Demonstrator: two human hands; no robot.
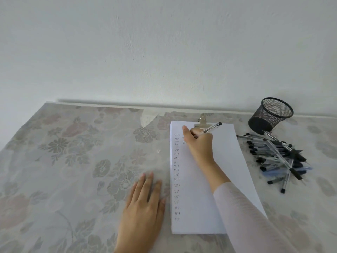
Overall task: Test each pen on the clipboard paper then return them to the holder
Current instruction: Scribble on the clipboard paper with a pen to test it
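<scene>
White paper (228,161) lies on a clipboard, held by a metal clip (202,121) at its far edge. A column of small written marks runs down the sheet's left side. My right hand (198,143) grips a clear pen with a black cap (212,128), its tip down near the top of the sheet, hidden by my fingers. My left hand (144,203) rests flat on the table, just left of the paper. A heap of several pens (277,157) lies to the right of the paper. The black mesh holder (269,114) stands behind the heap and looks empty.
A floral grey tablecloth (73,161) covers the table, torn at its far edge near the wall (149,117). The white wall runs right behind the table.
</scene>
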